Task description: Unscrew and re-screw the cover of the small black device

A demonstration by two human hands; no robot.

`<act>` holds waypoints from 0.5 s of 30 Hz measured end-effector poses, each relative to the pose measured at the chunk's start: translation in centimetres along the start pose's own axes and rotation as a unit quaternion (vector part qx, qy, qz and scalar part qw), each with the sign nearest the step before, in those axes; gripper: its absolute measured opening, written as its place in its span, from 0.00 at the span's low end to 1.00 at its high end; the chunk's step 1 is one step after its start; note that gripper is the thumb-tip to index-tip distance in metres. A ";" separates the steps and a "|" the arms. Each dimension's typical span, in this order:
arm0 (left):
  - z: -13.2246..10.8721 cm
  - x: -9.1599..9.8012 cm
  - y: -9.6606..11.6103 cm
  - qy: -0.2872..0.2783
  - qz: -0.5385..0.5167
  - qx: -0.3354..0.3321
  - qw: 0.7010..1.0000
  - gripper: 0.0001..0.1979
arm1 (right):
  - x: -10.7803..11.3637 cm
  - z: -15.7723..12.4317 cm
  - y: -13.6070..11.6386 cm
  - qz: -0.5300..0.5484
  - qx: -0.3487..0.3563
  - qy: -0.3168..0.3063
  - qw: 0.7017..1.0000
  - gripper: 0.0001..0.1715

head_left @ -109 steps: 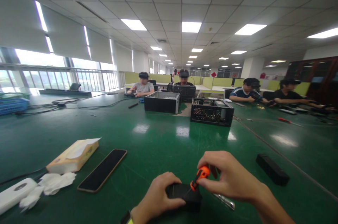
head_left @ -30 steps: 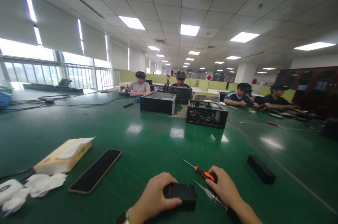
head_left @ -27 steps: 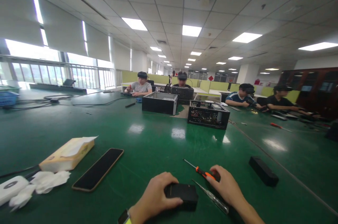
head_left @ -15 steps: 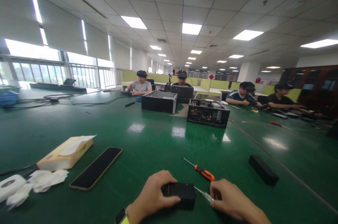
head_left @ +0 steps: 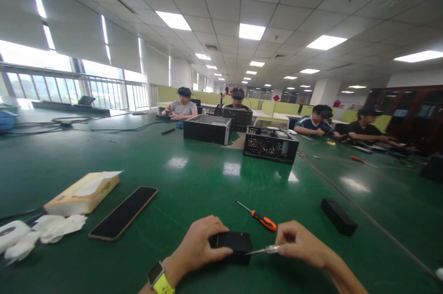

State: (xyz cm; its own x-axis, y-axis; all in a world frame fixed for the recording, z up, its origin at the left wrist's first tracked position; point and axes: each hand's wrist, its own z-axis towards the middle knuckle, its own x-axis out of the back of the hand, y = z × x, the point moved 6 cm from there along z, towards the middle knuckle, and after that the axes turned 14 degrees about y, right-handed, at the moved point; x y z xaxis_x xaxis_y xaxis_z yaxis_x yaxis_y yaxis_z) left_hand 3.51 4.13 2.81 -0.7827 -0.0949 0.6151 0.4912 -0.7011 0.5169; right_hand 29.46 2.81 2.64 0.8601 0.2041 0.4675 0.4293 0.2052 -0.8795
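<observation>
My left hand (head_left: 202, 244), with a watch on a yellow-green band (head_left: 161, 280) at the wrist, grips a small black box (head_left: 237, 242) against the green tabletop. My right hand (head_left: 299, 242) is closed round the clear handle of a slim screwdriver (head_left: 268, 249). Its thin metal shaft points left, and the tip meets or nearly meets the box's right end; I cannot tell which. Just beyond the box lies an orange and black screwdriver (head_left: 263, 220).
To the left lie a phone (head_left: 124, 213), a tissue pack (head_left: 85, 192) and crumpled tissues (head_left: 57, 228). A black block (head_left: 338, 215) lies to the right. Farther back stand an open computer case (head_left: 271, 146) and a closed-sided case (head_left: 207, 130). Several people sit across the table.
My right hand has raised the slim screwdriver's handle, so the shaft now lies flatter toward the box's right end. The left hand keeps its grip on the box. The view has shifted slightly.
</observation>
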 end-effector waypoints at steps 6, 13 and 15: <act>-0.1 -0.1 0.0 -0.002 0.004 -0.007 1.000 0.19 | -0.5 0.1 -0.6 -0.030 0.017 0.017 0.999 0.14; -0.1 -0.1 -0.2 0.002 0.010 0.003 1.000 0.18 | 0.2 0.1 2.1 0.007 -0.059 -0.001 0.998 0.18; -0.1 -0.2 -0.2 0.002 0.010 0.002 1.000 0.17 | 0.0 0.3 2.7 0.014 -0.064 -0.002 0.998 0.19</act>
State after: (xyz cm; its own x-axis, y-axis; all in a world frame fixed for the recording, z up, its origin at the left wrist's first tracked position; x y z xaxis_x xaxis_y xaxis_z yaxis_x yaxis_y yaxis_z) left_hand 3.52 4.25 2.52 -0.7741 -0.1112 0.6232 0.5084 -0.6958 0.5074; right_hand 30.60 3.63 0.26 0.8714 0.2114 0.4426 0.4367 0.0764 -0.8963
